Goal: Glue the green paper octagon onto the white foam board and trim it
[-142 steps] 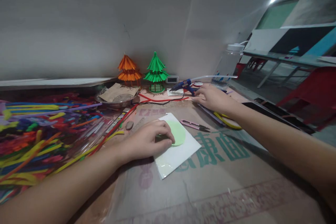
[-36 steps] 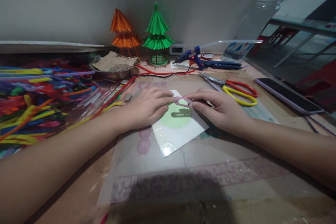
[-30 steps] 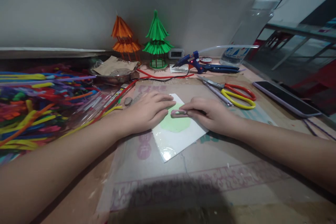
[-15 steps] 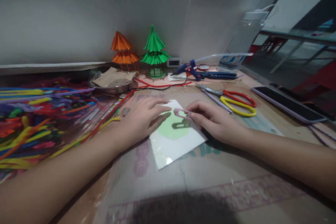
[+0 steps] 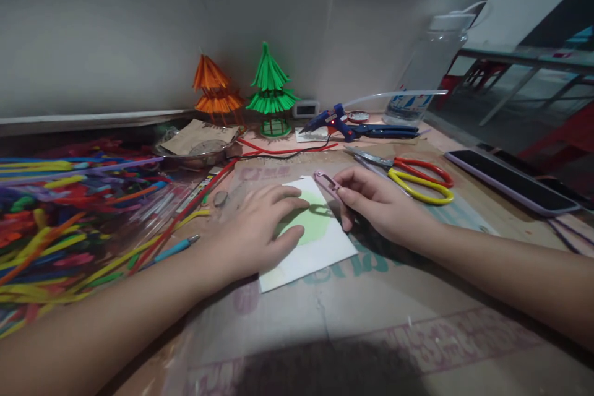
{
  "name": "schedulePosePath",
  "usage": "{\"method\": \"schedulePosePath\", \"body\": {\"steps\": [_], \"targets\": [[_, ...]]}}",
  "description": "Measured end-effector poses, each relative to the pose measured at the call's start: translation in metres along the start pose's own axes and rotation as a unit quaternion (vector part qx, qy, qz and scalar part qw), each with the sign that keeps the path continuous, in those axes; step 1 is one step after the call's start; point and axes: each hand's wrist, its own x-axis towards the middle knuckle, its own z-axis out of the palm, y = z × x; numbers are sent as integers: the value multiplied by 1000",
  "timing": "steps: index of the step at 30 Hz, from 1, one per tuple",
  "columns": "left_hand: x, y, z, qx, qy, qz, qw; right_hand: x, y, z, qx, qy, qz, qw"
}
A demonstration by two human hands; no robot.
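Note:
My left hand (image 5: 262, 226) lies with its fingers spread over the left side of a white card (image 5: 320, 258), fingertips over a pale green rounded shape (image 5: 316, 229). Part of that shape is hidden beneath my fingers. Between the thumb and fingers of my right hand (image 5: 375, 201) is a slim mauve hair clip (image 5: 327, 180), an elongated loop with a slot. It is held above the card's right edge and casts a looped shadow on the green.
Coloured pipe cleaners (image 5: 41, 223) heap at the left, near a blue pen (image 5: 176, 249). Orange (image 5: 216, 83) and green (image 5: 271, 83) towers stand behind, beside a glue gun (image 5: 331, 122). Scissors (image 5: 420, 180), a phone (image 5: 508, 182) and a bottle (image 5: 415, 74) are on the right.
My left hand has come down onto the card and turned it slightly. The right hand has tilted the hair clip more upright and shifted it towards the card's edge.

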Motion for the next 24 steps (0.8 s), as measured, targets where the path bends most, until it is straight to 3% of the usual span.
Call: {"method": "schedulePosePath", "body": {"steps": [8,11,15,18,21,24], "targets": [[1,-2,-2,6,-9,1,1000,3,2,-1,-75,30,-54,995],[3,-5,-5,-6,-34,19,999,5,4,-3,-130,45,-75,988],[3,-9,-12,-20,-71,55,996,5,10,-4,-66,46,-84,993],[1,-8,-19,-32,-106,79,991,4,12,-5,-114,59,-103,986],[-4,-1,-25,-22,-133,95,986,4,10,-9,-212,42,-103,971],[-10,8,-30,18,-147,99,984,5,8,-12,-235,-11,-90,968]]}}
